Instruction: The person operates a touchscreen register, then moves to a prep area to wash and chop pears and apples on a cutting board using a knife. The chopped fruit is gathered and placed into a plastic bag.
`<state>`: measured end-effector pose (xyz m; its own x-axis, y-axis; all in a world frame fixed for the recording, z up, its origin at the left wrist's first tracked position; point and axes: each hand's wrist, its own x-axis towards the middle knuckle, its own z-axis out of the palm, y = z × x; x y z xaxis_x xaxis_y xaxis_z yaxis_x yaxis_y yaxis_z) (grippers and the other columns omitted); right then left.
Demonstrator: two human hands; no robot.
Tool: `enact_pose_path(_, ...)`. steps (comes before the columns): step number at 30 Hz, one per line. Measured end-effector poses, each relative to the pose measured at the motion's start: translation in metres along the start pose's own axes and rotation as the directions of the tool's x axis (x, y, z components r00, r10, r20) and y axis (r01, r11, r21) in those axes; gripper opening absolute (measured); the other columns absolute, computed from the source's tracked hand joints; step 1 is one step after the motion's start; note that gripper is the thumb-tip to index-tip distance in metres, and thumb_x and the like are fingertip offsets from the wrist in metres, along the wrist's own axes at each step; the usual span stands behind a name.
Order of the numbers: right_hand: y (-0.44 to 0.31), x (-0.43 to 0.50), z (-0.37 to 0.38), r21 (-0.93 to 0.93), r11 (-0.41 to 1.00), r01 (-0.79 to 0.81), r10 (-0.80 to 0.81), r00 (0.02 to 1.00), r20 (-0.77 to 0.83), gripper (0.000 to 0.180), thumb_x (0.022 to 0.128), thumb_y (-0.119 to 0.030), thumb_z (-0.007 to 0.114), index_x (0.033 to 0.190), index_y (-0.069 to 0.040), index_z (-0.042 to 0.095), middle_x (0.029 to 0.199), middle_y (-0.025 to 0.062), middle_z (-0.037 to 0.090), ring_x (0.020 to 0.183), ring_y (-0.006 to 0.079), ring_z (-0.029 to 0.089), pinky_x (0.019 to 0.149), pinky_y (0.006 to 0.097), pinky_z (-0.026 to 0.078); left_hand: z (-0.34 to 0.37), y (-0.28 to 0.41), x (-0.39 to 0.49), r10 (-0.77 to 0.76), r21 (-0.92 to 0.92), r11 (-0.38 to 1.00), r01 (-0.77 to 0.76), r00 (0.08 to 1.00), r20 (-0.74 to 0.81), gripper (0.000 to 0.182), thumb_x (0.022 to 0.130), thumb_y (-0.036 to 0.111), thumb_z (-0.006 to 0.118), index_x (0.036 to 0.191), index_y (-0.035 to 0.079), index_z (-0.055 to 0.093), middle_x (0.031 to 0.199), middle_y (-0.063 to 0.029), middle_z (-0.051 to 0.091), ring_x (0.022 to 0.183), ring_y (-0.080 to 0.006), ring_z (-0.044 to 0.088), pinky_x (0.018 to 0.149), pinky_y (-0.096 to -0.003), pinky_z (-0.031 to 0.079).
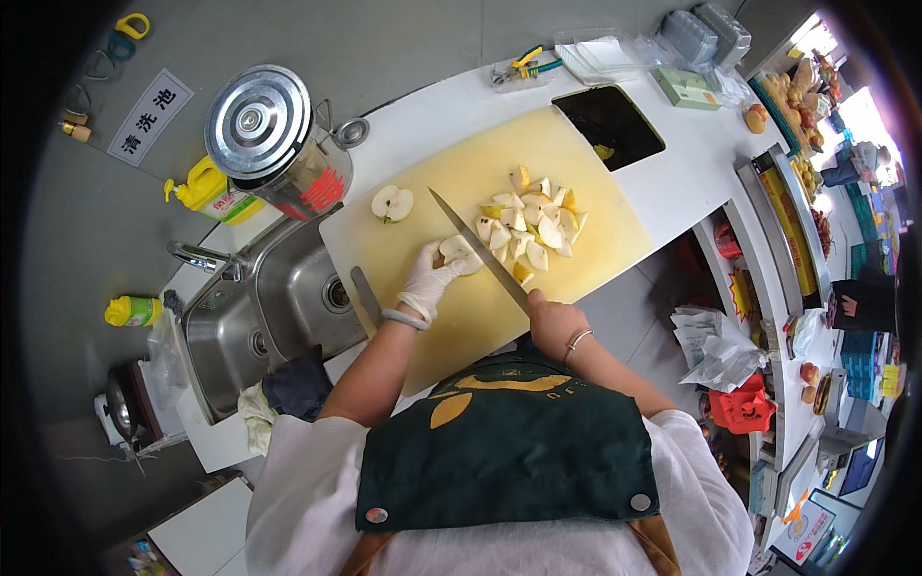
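Observation:
My left hand (432,277), in a thin white glove, holds a pale pear half (459,255) against the yellowed cutting board (432,353). In my bare right hand (556,324) is the handle of a long kitchen knife (479,248). Its blade slants up and left across the board, just right of the pear half; whether it touches the fruit I cannot tell. A heap of cut pear chunks (536,216), some with yellow skin, lies to the right of the blade. Another pear half (392,204), cut face up with its core showing, rests near the board's upper left.
Left of the board is a double steel sink (295,288) with a faucet (205,255). A lidded metal canister (259,129) stands behind it. A square counter opening (609,126) adjoins the board's upper right corner. Pliers-like tools (529,65) and plastic boxes (702,36) line the back.

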<state>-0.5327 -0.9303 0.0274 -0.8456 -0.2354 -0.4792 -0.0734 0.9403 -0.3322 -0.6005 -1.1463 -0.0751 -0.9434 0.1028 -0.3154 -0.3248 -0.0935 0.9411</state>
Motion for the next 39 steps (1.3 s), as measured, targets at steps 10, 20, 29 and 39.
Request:
enact_pose_path(10,-0.025,0.037,0.02,0.013,0.997,-0.078,0.077,0.993,0.088,0.018,0.086,-0.01,0.039,0.1,-0.001,0.044,0.09,0.0218,0.064,0.082,0.0362,0.064,0.073,0.0431,0.05,0.025,0.012,0.005,-0.162,0.089,0.98,0.178,0.973,-0.162,0.042,0.076,0.004,0.064,0.115,0.001,0.047,0.11,-0.0085,0.056,0.096,-0.0154,0.056,0.078,-0.0279,0.048)
enact_pose_path(20,-0.009,0.034,0.009,0.134,0.99,-0.05,0.057,0.997,-0.048,0.021,0.083,-0.01,0.041,0.101,0.0,0.044,0.083,0.0231,0.064,0.079,0.0378,0.063,0.071,0.0453,0.049,0.021,-0.005,-0.003,-0.071,-0.081,0.996,0.047,0.943,-0.326,0.035,0.082,0.009,0.059,0.114,0.007,0.044,0.099,-0.0062,0.058,0.078,-0.0129,0.059,0.059,-0.0259,0.049)
enact_pose_path(29,-0.029,0.034,0.022,0.111,0.993,-0.044,0.048,0.998,-0.029,0.016,0.086,-0.012,0.039,0.098,-0.001,0.042,0.079,0.024,0.063,0.076,0.0391,0.063,0.07,0.0465,0.049,0.039,-0.014,0.003,-0.067,-0.088,0.995,0.035,0.92,-0.387,0.027,0.084,0.021,0.059,0.1,0.008,0.042,0.087,-0.0073,0.057,0.061,-0.0143,0.059,0.047,-0.0262,0.046)
enact_pose_path(39,-0.039,0.058,0.015,0.144,0.989,-0.023,0.031,0.998,-0.047,0.02,0.085,-0.01,0.039,0.102,0.0,0.043,0.089,0.0253,0.063,0.085,0.039,0.062,0.075,0.0447,0.049,0.038,0.0,0.006,-0.127,-0.053,0.992,0.115,0.916,-0.38,0.026,0.083,0.019,0.06,0.098,0.007,0.043,0.088,-0.0074,0.057,0.068,-0.0156,0.058,0.055,-0.0303,0.048)
